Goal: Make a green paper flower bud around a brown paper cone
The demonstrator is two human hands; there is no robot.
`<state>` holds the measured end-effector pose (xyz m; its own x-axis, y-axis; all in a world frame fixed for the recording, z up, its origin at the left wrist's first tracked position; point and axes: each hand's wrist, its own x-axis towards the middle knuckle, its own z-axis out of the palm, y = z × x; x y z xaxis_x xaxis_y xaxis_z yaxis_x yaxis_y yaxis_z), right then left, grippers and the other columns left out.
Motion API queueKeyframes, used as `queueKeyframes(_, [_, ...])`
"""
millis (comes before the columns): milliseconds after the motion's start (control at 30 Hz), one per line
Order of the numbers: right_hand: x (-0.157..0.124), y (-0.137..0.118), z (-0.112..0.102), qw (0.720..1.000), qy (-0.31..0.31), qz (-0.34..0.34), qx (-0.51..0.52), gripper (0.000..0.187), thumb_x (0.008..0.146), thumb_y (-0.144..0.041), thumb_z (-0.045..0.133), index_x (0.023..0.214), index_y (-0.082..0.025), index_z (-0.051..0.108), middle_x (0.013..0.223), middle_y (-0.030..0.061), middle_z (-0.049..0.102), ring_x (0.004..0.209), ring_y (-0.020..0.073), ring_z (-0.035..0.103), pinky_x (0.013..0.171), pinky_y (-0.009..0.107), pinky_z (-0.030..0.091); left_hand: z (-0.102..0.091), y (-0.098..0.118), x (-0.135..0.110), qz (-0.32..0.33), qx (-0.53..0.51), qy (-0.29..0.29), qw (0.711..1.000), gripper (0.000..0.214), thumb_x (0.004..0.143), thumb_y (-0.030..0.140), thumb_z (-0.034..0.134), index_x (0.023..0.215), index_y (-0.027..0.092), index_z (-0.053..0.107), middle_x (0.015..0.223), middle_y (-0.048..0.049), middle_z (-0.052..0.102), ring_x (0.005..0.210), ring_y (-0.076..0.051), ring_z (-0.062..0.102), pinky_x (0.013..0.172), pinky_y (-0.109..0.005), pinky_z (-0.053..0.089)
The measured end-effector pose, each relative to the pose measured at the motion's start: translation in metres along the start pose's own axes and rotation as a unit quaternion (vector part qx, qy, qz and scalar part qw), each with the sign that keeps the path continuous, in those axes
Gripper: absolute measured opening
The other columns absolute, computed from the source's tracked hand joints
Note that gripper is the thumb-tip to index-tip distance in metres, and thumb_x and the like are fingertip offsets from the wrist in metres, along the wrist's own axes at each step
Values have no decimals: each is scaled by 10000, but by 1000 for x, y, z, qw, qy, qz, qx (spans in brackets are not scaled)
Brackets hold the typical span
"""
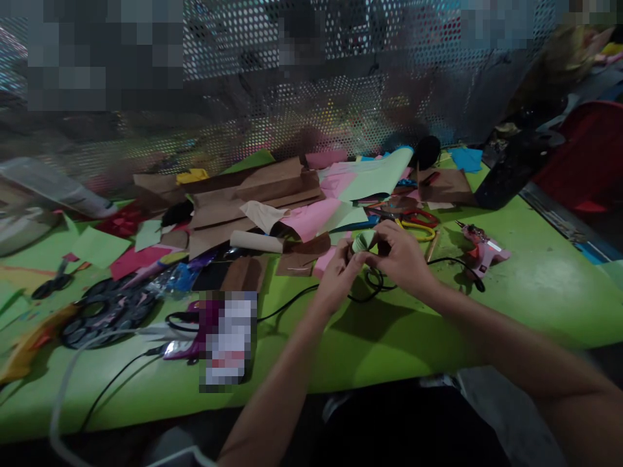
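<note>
Both my hands meet above the green table (535, 285), holding a small rolled piece of light green paper (363, 241) between them. My left hand (338, 272) pinches the roll from the left side with its fingers closed. My right hand (402, 256) wraps round the roll from the right, fingers curled. A black cord (370, 285) loops on the table just under the hands.
A pink glue gun (481, 250) lies to the right, with red and yellow scissors (418, 224) behind the hands. Brown, pink and green paper sheets (292, 194) pile up at the back. A round black tray (104, 311) sits at the left. A perforated screen (311, 110) closes the far side.
</note>
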<state>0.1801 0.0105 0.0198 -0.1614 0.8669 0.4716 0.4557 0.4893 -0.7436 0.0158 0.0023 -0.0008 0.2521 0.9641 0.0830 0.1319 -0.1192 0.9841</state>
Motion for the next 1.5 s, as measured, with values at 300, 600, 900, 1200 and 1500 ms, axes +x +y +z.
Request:
queueKeyframes(300, [-1, -1, -2, 996, -43, -81, 10, 60, 861, -186, 710, 861, -187, 650, 900, 50, 635, 824, 175, 602, 667, 274, 478, 2, 2, 1, -32, -28, 71, 997, 345, 889, 546, 593, 867, 203, 565, 778, 10, 506, 771, -142, 482, 695, -246, 421])
queueKeyframes(600, [5, 7, -6, 993, -45, -111, 3, 102, 850, -101, 718, 845, -194, 677, 901, 43, 673, 833, 175, 645, 698, 287, 511, 2, -14, 2, -56, -86, 104, 989, 381, 864, 586, 629, 907, 207, 628, 771, 13, 531, 710, -123, 507, 639, -233, 422])
queueKeyframes(900, [6, 7, -10, 990, -52, -128, 10, 132, 852, -109, 724, 783, -199, 656, 857, 29, 673, 821, 175, 652, 700, 286, 510, 5, 1, -1, -68, -121, 60, 988, 383, 872, 582, 590, 891, 200, 576, 669, 43, 425, 561, -87, 361, 514, -205, 333])
queueKeyframes(1200, [8, 4, -14, 990, -87, -112, -4, 121, 844, -94, 728, 810, -185, 656, 859, 21, 644, 780, 149, 613, 673, 253, 479, 3, -9, 1, -42, -77, 59, 994, 474, 838, 619, 633, 1090, 218, 651, 863, -4, 629, 738, -131, 504, 660, -241, 400])
queueKeyframes(1500, [11, 7, -19, 987, -105, -118, 35, 111, 899, -212, 702, 795, -202, 663, 858, 30, 653, 814, 170, 625, 717, 285, 488, -1, -5, 0, -70, -106, 30, 991, 475, 818, 666, 634, 885, 199, 584, 671, 45, 436, 579, -84, 392, 528, -207, 348])
